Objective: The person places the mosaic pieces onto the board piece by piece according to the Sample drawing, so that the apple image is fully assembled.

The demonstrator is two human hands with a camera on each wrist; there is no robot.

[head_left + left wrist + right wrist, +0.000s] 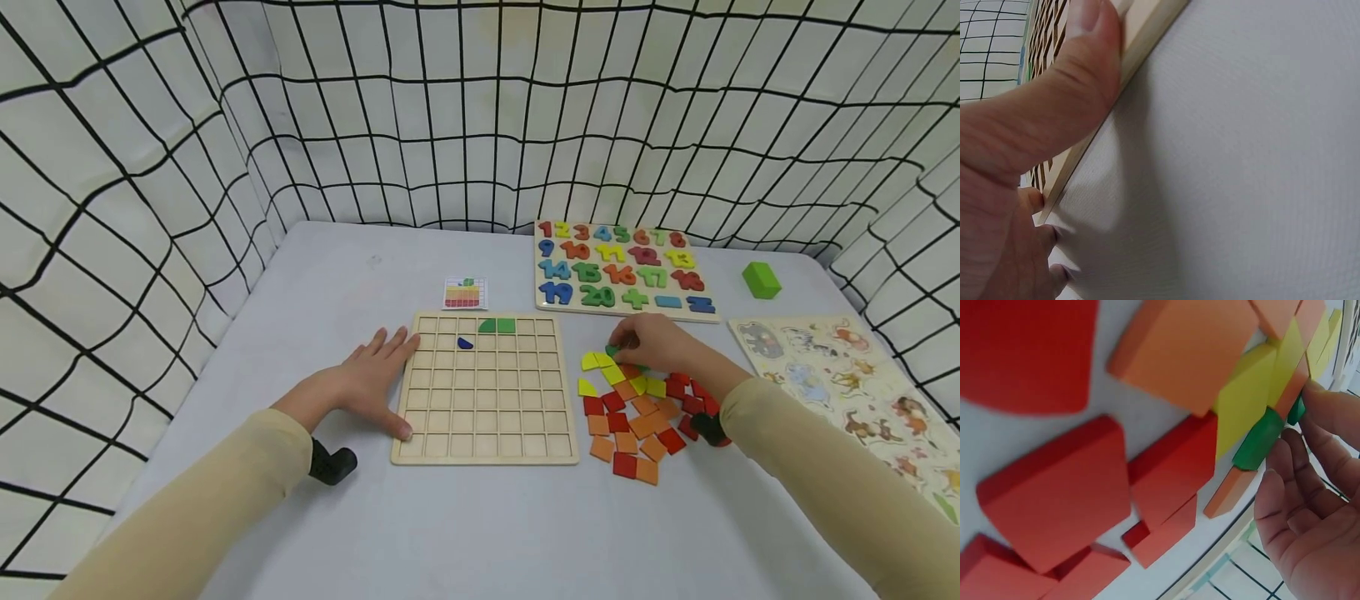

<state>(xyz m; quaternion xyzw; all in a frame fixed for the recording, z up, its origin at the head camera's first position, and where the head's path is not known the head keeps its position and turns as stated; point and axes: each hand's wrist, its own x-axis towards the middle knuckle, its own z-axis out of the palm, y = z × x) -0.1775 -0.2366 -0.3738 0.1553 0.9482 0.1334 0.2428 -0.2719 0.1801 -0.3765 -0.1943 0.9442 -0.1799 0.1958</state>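
A wooden grid board [487, 421] lies flat in front of me in the head view. My left hand [367, 385] is spread at its left side, thumb resting on the frame and fingertips at the edge. Two green tiles [506, 326], one square and one with a rounded corner, sit side by side in the top row. Lower left of them is a small dark blue piece [465, 343]. Right of the board, my right hand [651, 342] pinches a small green tile [1296, 411] between thumb and fingers. Another green tile [1259, 439] lies just beside those fingers.
Loose red, orange and yellow tiles [625, 464] spread right of the board. Behind it lies a small pattern card [465, 293]. A number puzzle [626, 271] stands at the back, a green block [761, 280] and an animal puzzle [832, 367] at right. Black netting [465, 117] surrounds the table.
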